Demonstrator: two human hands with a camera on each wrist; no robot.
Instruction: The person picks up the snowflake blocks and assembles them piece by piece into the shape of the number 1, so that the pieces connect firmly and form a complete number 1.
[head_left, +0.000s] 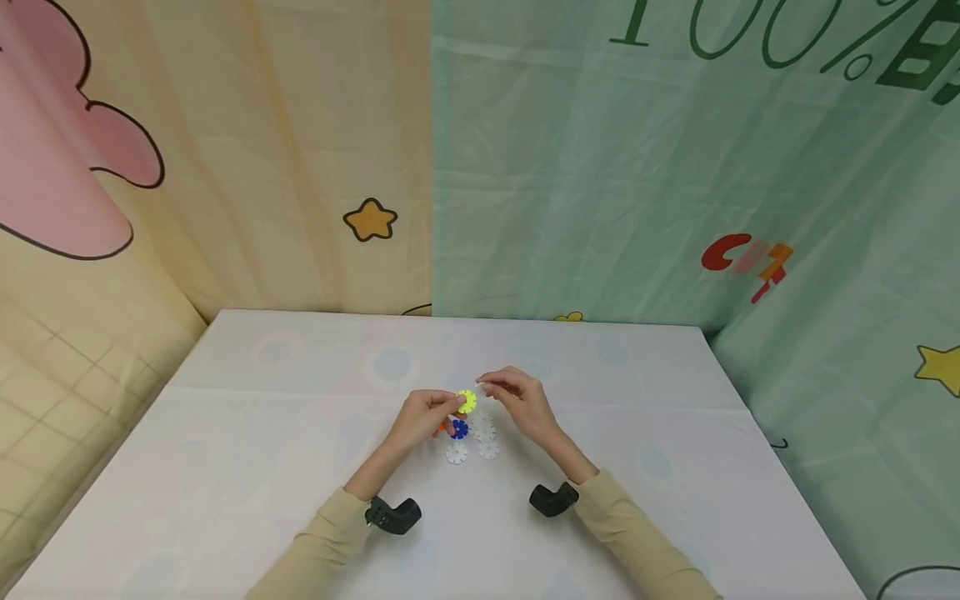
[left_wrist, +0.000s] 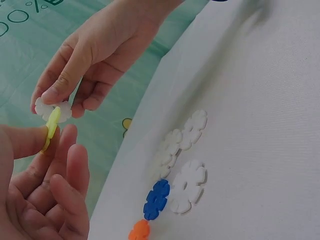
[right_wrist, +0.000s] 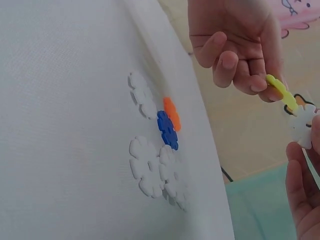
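"What's happening over the white table (head_left: 285, 475)?"

"Two hands, held above it. The left hand (head_left: 423, 414) pinches a yellow disc (head_left: 470, 402) between thumb and forefinger, its other fingers loosely bent. The right hand (head_left: 522, 404) pinches a white disc (right_wrist: 302, 126) between thumb and fingers. I'd call it the step of fitting one disc onto the other."

"Are they joined?"

"Can't tell. In both wrist views they meet at the rims, but whether the slots bite is too small to make out."

"So what does the next move call for?"

"In my judgement, slot lined up with slot, discs crosswise, then a firm push with neither pinch slipping."

"And on the table?"

"Below the hands lie loose white pieces (left_wrist: 194, 185), some overlapping, so I won't give a count. A blue piece (left_wrist: 156, 199) lies just beside them, with an orange piece (left_wrist: 139, 230) at its far side."

"How do the held ones look?"

"The yellow is vivid, almost fluorescent; the left wrist view catches it nearly edge-on, thin as a wafer. The white is plain and pale, set roughly across it. Smallest of all, little notches break the rims into petals."
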